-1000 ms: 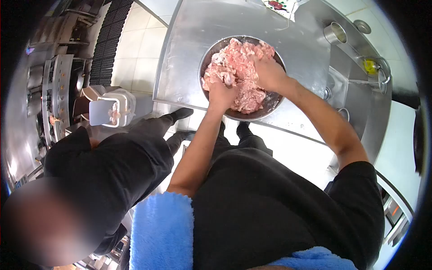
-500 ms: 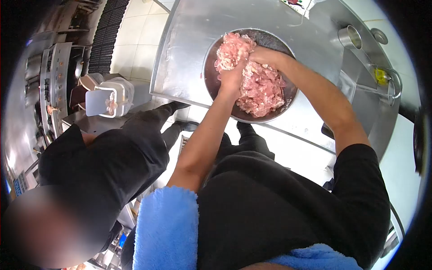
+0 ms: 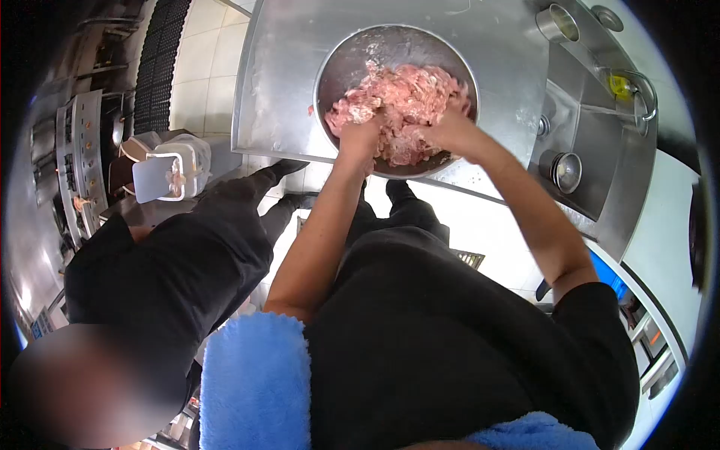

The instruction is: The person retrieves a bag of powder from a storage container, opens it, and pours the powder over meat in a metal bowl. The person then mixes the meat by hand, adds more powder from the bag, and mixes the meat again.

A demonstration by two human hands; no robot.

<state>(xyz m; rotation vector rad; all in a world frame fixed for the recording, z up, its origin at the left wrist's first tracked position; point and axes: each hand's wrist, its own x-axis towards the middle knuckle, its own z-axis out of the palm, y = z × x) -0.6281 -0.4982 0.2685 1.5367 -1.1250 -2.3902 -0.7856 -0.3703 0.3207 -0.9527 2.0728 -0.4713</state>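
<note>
A wide metal bowl [image 3: 341,56] stands near the front edge of a steel table [image 3: 281,90]. Pink raw meat [image 3: 409,94] with whitish streaks fills its middle and near part. My left hand [image 3: 361,136] presses into the meat at the left, with its fingertips hidden. At the right side of the bowl, my right hand [image 3: 450,131] touches the meat, its fingers sunk in and partly blurred.
A metal pot [image 3: 557,24] stands at the table's back right, beside a sink [image 3: 592,142] holding metal containers [image 3: 566,172]. Another person in dark clothes [image 3: 165,270] is at the left, near a white bin [image 3: 180,169].
Both hands have moved apart and toward the near side of the bowl. The meat's shape has changed from two heaps to one broader mass. The camera view has shifted.
</note>
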